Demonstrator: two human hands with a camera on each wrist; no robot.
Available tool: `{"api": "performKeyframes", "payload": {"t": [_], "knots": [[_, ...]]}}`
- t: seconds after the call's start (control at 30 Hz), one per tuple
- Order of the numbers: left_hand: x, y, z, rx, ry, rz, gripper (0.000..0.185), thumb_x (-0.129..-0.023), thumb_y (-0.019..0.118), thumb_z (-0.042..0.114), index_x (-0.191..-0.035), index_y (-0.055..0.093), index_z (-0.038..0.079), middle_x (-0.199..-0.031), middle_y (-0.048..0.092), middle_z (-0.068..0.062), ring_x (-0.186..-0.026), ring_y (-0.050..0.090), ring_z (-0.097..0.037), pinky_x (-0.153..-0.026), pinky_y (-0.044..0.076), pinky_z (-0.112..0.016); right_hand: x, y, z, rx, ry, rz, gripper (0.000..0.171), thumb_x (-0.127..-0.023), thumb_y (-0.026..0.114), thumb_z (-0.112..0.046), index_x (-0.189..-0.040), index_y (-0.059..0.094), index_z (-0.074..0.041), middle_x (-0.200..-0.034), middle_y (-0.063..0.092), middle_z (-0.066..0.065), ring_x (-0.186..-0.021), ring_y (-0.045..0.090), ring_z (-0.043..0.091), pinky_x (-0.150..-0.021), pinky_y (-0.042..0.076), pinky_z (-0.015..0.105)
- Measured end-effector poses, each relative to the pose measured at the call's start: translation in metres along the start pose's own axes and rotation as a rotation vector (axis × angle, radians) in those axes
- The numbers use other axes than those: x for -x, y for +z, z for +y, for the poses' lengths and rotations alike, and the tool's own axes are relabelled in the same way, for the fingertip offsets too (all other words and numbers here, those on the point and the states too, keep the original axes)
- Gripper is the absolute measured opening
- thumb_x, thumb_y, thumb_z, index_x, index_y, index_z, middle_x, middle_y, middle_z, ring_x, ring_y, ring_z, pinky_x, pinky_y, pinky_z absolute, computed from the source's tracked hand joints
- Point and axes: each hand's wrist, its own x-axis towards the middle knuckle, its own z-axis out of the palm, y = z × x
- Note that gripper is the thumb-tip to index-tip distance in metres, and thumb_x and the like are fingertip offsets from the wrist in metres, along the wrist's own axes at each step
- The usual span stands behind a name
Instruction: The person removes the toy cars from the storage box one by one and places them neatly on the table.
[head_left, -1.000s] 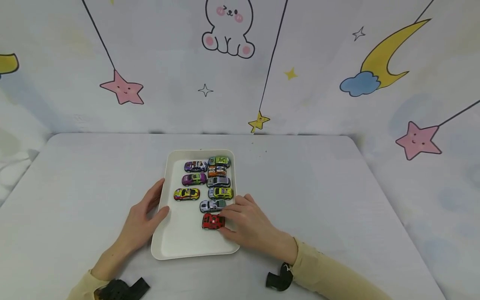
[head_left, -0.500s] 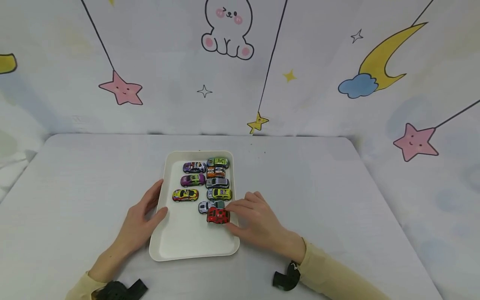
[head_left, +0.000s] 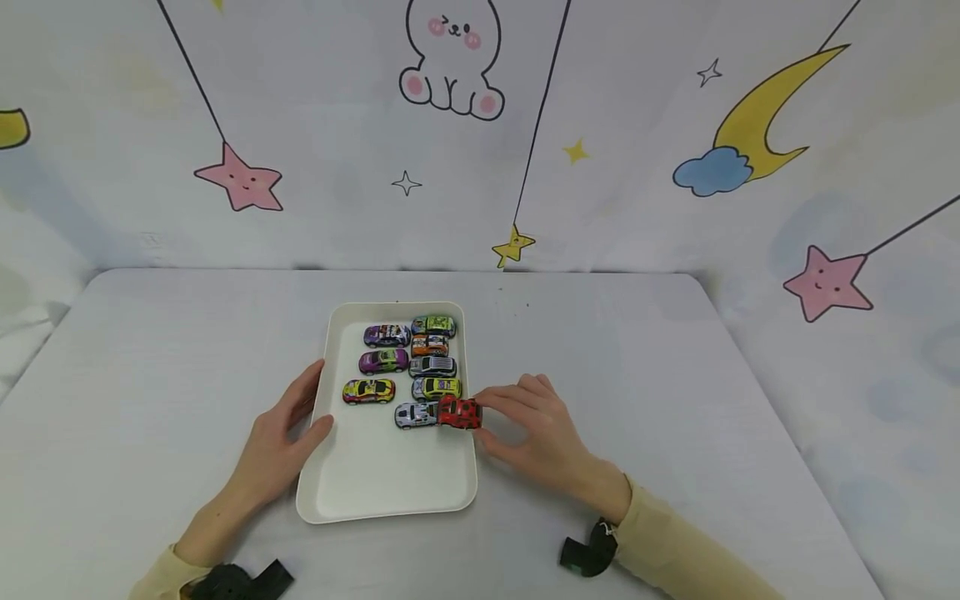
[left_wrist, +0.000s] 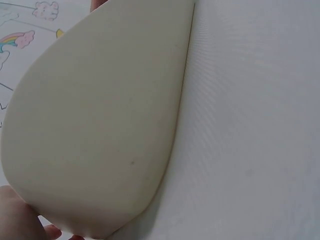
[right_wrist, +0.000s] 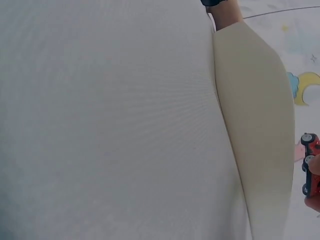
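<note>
Our left hand [head_left: 281, 437] rests with relaxed fingers against the left rim of the cream tray [head_left: 352, 492], a smooth, round-cornered plastic rectangle on a matte pale table [head_left: 675, 400], thumb lying over the rim. On the tray, small glossy printed toy cars sit in two columns, the silver car [head_left: 415, 414] closest of the right column. Our right hand [head_left: 536, 429] pinches the red car [head_left: 460, 412] at its fingertips over the tray's right rim, just beside the silver one. We judge that we are lifting it off the tray; next comes a steady carry clear of the rim without nudging its neighbours.
</note>
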Motion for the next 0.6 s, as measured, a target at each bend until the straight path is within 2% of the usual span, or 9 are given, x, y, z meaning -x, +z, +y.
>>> {"api": "performKeyframes", "payload": {"t": [0.27,0.37,0.6], "knots": [[-0.001,-0.001,0.001,0.007,0.004,-0.003,0.071,-0.095,0.066,0.007,-0.157,0.033,0.017,-0.154,0.044,-0.016,-0.128,0.053,-0.041,-0.1,0.033,0.0,0.006,-0.005,0.024,-0.039,0.041,0.111,0.036,-0.076,0.084,-0.013,-0.11,0.075,-0.008,-0.106,0.075,0.004,-0.08,0.052,0.015,-0.073,0.038,0.03],[-0.001,-0.001,0.001,0.008,0.003,-0.002,0.072,-0.095,0.066,0.007,-0.157,0.033,0.018,-0.154,0.045,-0.016,-0.129,0.053,-0.038,-0.1,0.033,0.0,0.009,-0.005,0.037,-0.048,0.073,0.134,0.035,-0.076,0.083,-0.013,-0.11,0.075,-0.008,-0.106,0.075,0.004,-0.078,0.053,0.017,-0.073,0.037,0.028],[0.0,0.0,0.0,0.009,-0.001,0.001,0.07,-0.095,0.065,0.007,-0.157,0.033,0.017,-0.154,0.045,-0.015,-0.13,0.055,-0.027,-0.101,0.033,0.0,0.016,-0.002,0.066,-0.025,0.078,0.212,0.031,-0.074,0.08,-0.007,-0.105,0.076,-0.006,-0.099,0.076,0.006,-0.07,0.048,0.019,-0.069,0.033,0.024]]}}
